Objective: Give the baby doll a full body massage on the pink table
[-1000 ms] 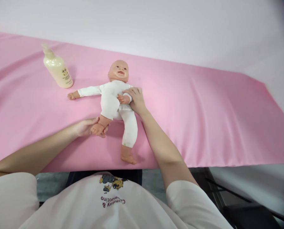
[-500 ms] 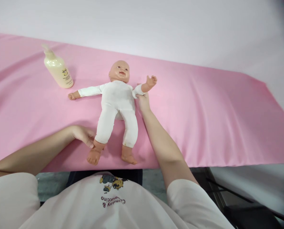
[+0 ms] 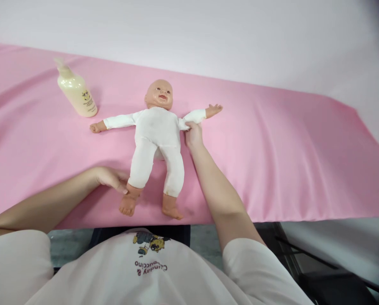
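Note:
A baby doll (image 3: 157,129) with a white cloth body lies face up on a pink-covered table (image 3: 234,169), head away from me. My right hand (image 3: 194,134) is closed around its upper arm on the right side, thumb on top and the other fingers mostly hidden beneath. At the doll's lower left, my left hand (image 3: 113,180) grips the ankle of the left-side leg, its thumb on the front and its fingers behind, out of sight. The doll's arms stretch out to both sides, and its bare feet point toward me.
A pale yellow pump bottle (image 3: 78,95) with a printed label stands at the back left of the table. Behind the table is a white surface (image 3: 208,38). Dark chair-like frames (image 3: 316,258) show below the front edge at right.
The doll's right-side arm has swung from bent upward to stretched outward, with my right hand shifting slightly right. The foot in my left hand has moved slightly up and right.

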A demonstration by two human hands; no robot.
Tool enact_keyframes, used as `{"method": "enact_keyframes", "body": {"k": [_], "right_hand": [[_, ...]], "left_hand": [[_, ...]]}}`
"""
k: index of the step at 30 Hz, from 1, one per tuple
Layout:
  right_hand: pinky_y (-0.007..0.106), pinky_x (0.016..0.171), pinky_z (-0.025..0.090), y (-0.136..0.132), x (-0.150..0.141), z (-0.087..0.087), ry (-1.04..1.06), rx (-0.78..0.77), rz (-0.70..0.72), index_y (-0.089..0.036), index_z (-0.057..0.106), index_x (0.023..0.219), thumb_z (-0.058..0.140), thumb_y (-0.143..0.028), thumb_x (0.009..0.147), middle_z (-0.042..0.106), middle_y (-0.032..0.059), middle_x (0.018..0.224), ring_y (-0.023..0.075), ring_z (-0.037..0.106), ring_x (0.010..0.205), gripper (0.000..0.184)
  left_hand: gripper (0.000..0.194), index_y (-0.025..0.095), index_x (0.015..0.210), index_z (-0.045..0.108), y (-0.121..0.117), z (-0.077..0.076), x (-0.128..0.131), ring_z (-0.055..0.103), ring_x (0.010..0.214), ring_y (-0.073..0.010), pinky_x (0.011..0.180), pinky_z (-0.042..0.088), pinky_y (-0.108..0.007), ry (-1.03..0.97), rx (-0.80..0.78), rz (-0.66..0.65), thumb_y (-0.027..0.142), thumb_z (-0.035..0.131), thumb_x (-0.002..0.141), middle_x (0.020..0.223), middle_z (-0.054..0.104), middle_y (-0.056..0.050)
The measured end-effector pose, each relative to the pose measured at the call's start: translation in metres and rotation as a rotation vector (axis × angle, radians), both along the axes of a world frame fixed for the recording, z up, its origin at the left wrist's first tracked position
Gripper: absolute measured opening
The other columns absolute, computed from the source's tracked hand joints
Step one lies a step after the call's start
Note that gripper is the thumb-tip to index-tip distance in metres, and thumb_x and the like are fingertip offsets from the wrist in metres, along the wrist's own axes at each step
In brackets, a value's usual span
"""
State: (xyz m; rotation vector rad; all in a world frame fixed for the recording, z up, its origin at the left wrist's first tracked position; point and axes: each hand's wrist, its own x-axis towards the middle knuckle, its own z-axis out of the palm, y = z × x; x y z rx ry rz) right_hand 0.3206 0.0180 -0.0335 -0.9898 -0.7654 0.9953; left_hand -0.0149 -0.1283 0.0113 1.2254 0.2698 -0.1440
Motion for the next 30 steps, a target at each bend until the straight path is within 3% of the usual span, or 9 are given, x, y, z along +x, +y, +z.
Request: {"method": "enact_keyframes", "body": {"k": [5, 9, 11, 15, 19, 22, 25, 30], "right_hand": [[0.047, 0.113, 0.052, -0.012, -0.002, 0.005, -0.404, 0.123, 0.041, -0.024, 0.066, 0.106, 0.063, -0.025, 0.077, 0.072, 0.0041, 0.105, 0.0240, 0.066, 0.111, 0.030], [0.055, 0.121, 0.040, -0.025, -0.007, 0.015, -0.903, 0.372, 0.137, -0.026, 0.072, 0.112, 0.064, -0.024, 0.086, 0.071, 0.0084, 0.119, 0.0298, 0.060, 0.125, 0.028], [0.056, 0.120, 0.039, -0.031, -0.011, 0.020, -1.106, 0.425, 0.157, -0.027, 0.074, 0.113, 0.061, -0.019, 0.086, 0.071, 0.0090, 0.119, 0.0316, 0.058, 0.125, 0.032], [0.055, 0.114, 0.041, -0.035, -0.015, 0.023, -1.260, 0.418, 0.112, -0.026, 0.076, 0.116, 0.054, -0.011, 0.085, 0.070, 0.0106, 0.122, 0.0321, 0.056, 0.124, 0.041], [0.055, 0.114, 0.041, -0.035, -0.017, 0.023, -1.256, 0.403, 0.111, -0.026, 0.076, 0.116, 0.054, -0.012, 0.087, 0.070, 0.0117, 0.123, 0.0321, 0.055, 0.124, 0.038], [0.055, 0.117, 0.040, -0.033, -0.015, 0.021, -1.155, 0.399, 0.125, -0.026, 0.075, 0.112, 0.059, -0.019, 0.088, 0.073, 0.0098, 0.120, 0.0311, 0.059, 0.123, 0.030], [0.054, 0.122, 0.040, -0.025, -0.009, 0.016, -0.908, 0.380, 0.129, -0.028, 0.072, 0.113, 0.063, -0.028, 0.087, 0.074, 0.0067, 0.124, 0.0294, 0.061, 0.126, 0.027], [0.048, 0.117, 0.049, -0.002, 0.005, -0.002, -0.358, 0.184, 0.094, -0.026, 0.065, 0.115, 0.069, -0.027, 0.070, 0.073, 0.0032, 0.117, 0.0261, 0.067, 0.117, 0.045]], "left_hand": [[0.056, 0.013, 0.123, 0.073, -0.002, -0.007, 0.005, 0.075, 0.091, -0.0246, 0.077, 0.061, -0.028, -0.071, -0.164, 0.278, 0.055, 0.079, 0.087, 0.104, 0.078, -0.014], [0.059, 0.011, 0.119, 0.071, 0.001, -0.010, 0.007, 0.074, 0.087, -0.0243, 0.075, 0.060, -0.030, -0.146, -0.271, 0.369, 0.061, 0.076, 0.087, 0.099, 0.076, -0.014], [0.057, 0.010, 0.117, 0.071, 0.003, -0.011, 0.007, 0.072, 0.087, -0.0234, 0.080, 0.061, -0.032, -0.177, -0.312, 0.415, 0.060, 0.074, 0.089, 0.096, 0.074, -0.012], [0.056, 0.010, 0.120, 0.071, 0.005, -0.011, 0.010, 0.071, 0.086, -0.0224, 0.086, 0.061, -0.036, -0.219, -0.352, 0.489, 0.058, 0.072, 0.092, 0.095, 0.075, -0.012], [0.055, 0.010, 0.121, 0.072, 0.005, -0.012, 0.011, 0.071, 0.088, -0.0218, 0.086, 0.061, -0.035, -0.229, -0.373, 0.502, 0.057, 0.072, 0.093, 0.097, 0.076, -0.012], [0.056, 0.011, 0.123, 0.071, 0.003, -0.012, 0.008, 0.073, 0.089, -0.0229, 0.086, 0.061, -0.034, -0.205, -0.354, 0.440, 0.058, 0.073, 0.092, 0.100, 0.077, -0.012], [0.060, 0.012, 0.128, 0.069, 0.000, -0.010, 0.004, 0.075, 0.092, -0.0244, 0.088, 0.060, -0.033, -0.146, -0.273, 0.291, 0.057, 0.077, 0.090, 0.105, 0.078, -0.014], [0.065, 0.014, 0.131, 0.070, 0.000, 0.001, 0.001, 0.075, 0.101, -0.0260, 0.095, 0.059, -0.031, -0.035, -0.126, -0.053, 0.058, 0.082, 0.085, 0.107, 0.079, -0.011]]}}
